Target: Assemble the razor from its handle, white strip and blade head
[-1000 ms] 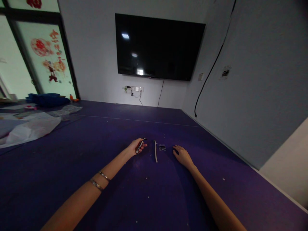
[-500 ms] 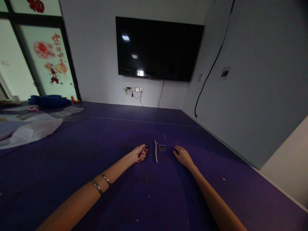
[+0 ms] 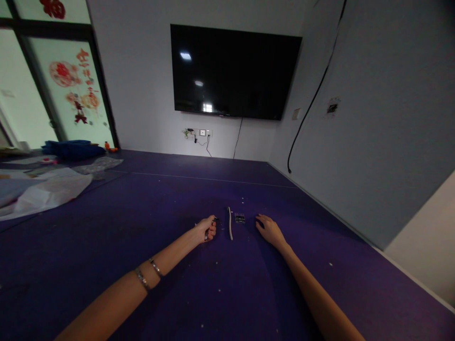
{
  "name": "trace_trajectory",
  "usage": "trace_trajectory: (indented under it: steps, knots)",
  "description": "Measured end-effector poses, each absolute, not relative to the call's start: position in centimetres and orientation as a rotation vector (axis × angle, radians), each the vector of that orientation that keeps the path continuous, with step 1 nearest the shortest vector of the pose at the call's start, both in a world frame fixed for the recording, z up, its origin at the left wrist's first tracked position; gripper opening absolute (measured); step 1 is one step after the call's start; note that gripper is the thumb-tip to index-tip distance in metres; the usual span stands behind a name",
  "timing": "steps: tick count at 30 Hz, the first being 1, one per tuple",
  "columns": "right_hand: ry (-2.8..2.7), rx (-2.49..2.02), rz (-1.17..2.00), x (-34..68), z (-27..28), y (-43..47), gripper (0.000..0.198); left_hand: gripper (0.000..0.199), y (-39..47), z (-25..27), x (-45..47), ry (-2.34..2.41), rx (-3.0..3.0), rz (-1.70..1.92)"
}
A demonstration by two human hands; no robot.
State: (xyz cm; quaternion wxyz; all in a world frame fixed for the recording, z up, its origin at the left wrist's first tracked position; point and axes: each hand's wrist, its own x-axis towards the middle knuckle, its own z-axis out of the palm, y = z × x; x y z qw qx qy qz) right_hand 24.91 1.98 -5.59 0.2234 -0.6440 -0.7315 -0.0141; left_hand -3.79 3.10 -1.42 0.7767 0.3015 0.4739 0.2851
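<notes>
My left hand (image 3: 206, 228) is closed round a small dark-and-silver hand tool (image 3: 206, 235), mostly hidden by the fingers; its dark tip pokes out past the thumb. A short, pale, slightly bent cable-like strip (image 3: 231, 225) lies just right of that hand, apart from it. Beside the strip is a small flat black-and-clear item (image 3: 240, 218), too small to make out. My right hand (image 3: 269, 228) rests on the purple surface right of this item, holding nothing, with its fingers loosely bent and apart.
The purple surface (image 3: 170, 208) bears scattered white specks. Clear plastic sheeting (image 3: 53, 192) and a blue cloth bundle (image 3: 76, 149) lie at the left. A black cable (image 3: 313, 97) hangs down the right wall. The television (image 3: 236, 71) is mounted on the far wall.
My left hand has turned slightly at the wrist, tilting the tool in its grip, so less of it shows. My right hand, the strip and the flat item stay put.
</notes>
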Motion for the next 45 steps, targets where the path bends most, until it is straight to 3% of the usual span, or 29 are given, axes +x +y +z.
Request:
trace_trajectory:
  steps: [25, 35, 42, 45]
  knots:
    - [-2.045, -1.747, -0.088, 24.7, -5.4, 1.9, 0.042, 0.043, 2.2, -1.8, -3.1, 1.079, 0.807, 0.741]
    - [-1.812, -1.434, 0.124, 23.9, -3.2, 2.3, 0.033, 0.043, -0.1, -1.3, -2.1, 0.979, 1.070, 0.928]
    - [-1.774, -1.071, 0.612, 16.3, 0.5, 0.6, 0.030, 0.045, -0.3, -1.1, -1.6, 0.940, 1.148, 1.013]
    - [-1.862, -1.035, 0.568, 14.6, 1.0, 0.0, 0.032, 0.045, -0.7, -0.9, -1.5, 0.968, 1.162, 1.028]
